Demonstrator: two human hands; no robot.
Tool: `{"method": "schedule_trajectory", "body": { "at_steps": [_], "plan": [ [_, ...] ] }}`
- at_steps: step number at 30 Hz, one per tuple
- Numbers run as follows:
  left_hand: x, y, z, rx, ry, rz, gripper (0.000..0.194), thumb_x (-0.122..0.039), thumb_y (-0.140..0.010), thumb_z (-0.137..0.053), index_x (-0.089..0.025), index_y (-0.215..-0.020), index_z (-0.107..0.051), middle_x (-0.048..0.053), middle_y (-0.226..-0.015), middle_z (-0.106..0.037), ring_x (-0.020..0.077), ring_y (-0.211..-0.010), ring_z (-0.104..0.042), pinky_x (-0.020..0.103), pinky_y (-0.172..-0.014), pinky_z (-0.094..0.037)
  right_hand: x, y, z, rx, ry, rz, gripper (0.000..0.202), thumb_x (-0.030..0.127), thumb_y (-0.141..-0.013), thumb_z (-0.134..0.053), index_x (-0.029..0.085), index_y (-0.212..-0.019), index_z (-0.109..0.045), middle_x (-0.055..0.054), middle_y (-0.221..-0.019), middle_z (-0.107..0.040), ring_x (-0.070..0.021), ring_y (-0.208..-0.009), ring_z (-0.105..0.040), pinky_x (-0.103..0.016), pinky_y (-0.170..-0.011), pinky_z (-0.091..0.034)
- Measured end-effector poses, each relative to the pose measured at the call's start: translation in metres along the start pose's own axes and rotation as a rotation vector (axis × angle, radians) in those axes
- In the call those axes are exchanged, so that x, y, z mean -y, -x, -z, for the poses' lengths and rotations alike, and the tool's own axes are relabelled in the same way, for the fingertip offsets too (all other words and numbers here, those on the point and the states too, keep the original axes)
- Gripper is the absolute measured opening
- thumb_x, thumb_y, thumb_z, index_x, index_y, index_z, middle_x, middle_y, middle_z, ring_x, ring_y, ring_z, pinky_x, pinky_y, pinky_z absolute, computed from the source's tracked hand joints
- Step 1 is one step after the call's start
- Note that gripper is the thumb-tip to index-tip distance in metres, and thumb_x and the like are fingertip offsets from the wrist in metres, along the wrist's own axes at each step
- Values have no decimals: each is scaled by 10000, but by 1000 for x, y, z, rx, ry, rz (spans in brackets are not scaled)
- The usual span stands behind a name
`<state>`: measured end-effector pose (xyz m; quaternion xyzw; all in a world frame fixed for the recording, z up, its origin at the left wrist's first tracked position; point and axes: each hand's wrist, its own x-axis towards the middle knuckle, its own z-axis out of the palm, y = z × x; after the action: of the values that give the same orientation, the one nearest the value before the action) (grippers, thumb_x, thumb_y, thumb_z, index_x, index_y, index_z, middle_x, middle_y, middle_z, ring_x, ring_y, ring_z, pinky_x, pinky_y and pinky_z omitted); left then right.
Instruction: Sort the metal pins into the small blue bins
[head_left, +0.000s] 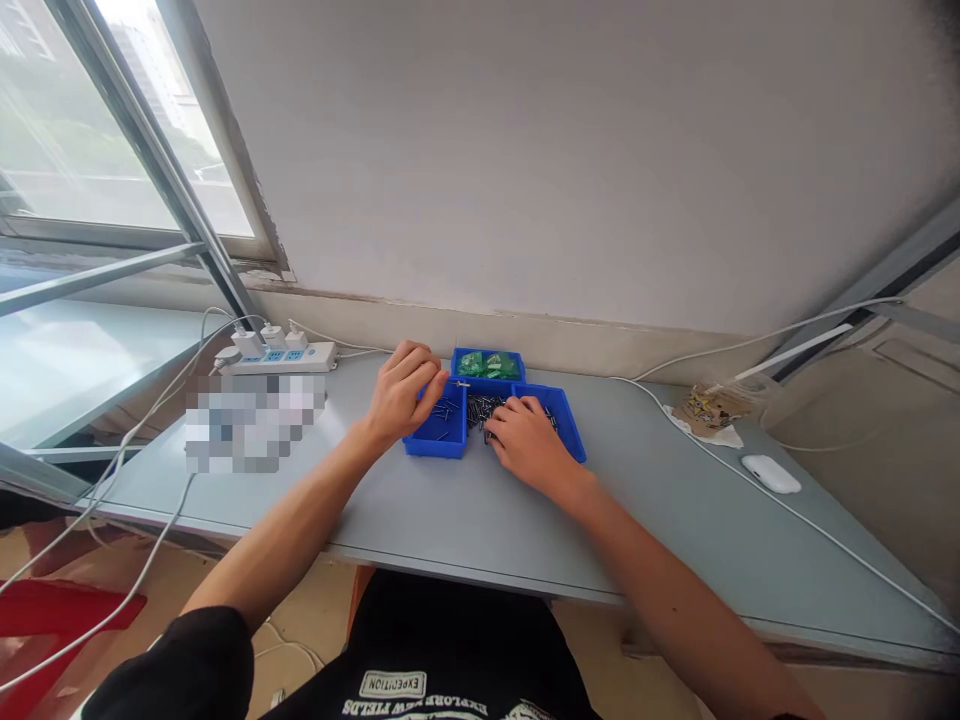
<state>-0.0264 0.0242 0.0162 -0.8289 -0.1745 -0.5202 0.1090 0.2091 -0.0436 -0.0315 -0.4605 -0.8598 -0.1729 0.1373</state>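
Your left hand (407,388) pinches a thin silvery metal screw (460,384) at three o'clock. Dark metal screws (480,409) lie at ten o'clock from your right hand (529,438); I can't tell its grip.

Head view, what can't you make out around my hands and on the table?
All in the head view:
Right hand: its grip is mostly hidden by the hand itself.
Right blue bin: contents partly covered by that hand.
Metallic piece beside the left hand: too small to identify or say whether it's held.
Green packets: contents too small.
Pixelated patch: blurring hides what lies there.
Shirt print: cut off by the bottom edge.
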Motion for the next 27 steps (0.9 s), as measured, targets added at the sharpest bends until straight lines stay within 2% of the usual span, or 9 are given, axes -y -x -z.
{"method": "schedule_trajectory", "body": {
  "at_steps": [3,7,12,22,25,27],
  "plan": [
    [1,-1,-2,-35,-34,-6,249,-199,-1003,-550,-211,-755,-541,64,-820,-632,218,-891,-552,390,-785,-500,3,1,-3,36,22,16,34,175,-889,-720,202,-885,-698,-86,-935,-727,-279,-994,-588,-451,-918,-387],
    [1,-1,-3,-31,-76,59,294,-219,-996,-578,-208,-708,-520,58,-825,-636,210,-880,-540,377,-784,-484,6,2,-6,49,56,18,60,139,-904,-682,195,-894,-702,-89,-920,-722,-278,-982,-594,-450,-910,-390],
    [0,-1,-2,2,-105,174,156,-248,-1026,-548,-208,-889,-611,53,-896,-667,210,-895,-551,366,-819,-476,7,1,-4,77,81,5,109,126,-934,-635,187,-888,-714,-95,-908,-727,-269,-976,-589,-436,-907,-371],
    [-5,-1,-3,126,-83,217,197,-266,-1046,-497,-205,-994,-677,65,-985,-701,215,-958,-582,375,-896,-499,10,-2,7,213,91,-39,198,115,-976,-540,156,-939,-730,-103,-963,-731,-262,-1026,-586,-416,-934,-305],
    [1,0,-3,235,-129,252,229,-292,-1031,-520,-198,-981,-722,82,-1042,-701,231,-1008,-586,402,-942,-507,10,-2,7,205,99,-39,206,102,-970,-535,154,-950,-734,-111,-968,-734,-262,-1027,-585,-413,-936,-300],
    [7,2,-3,389,-179,311,245,-304,-1009,-544,-199,-946,-757,100,-1163,-685,265,-1108,-578,446,-1002,-500,9,-2,8,195,110,-31,198,95,-960,-543,149,-949,-734,-115,-969,-734,-264,-1023,-585,-414,-934,-304]
  ]
}}
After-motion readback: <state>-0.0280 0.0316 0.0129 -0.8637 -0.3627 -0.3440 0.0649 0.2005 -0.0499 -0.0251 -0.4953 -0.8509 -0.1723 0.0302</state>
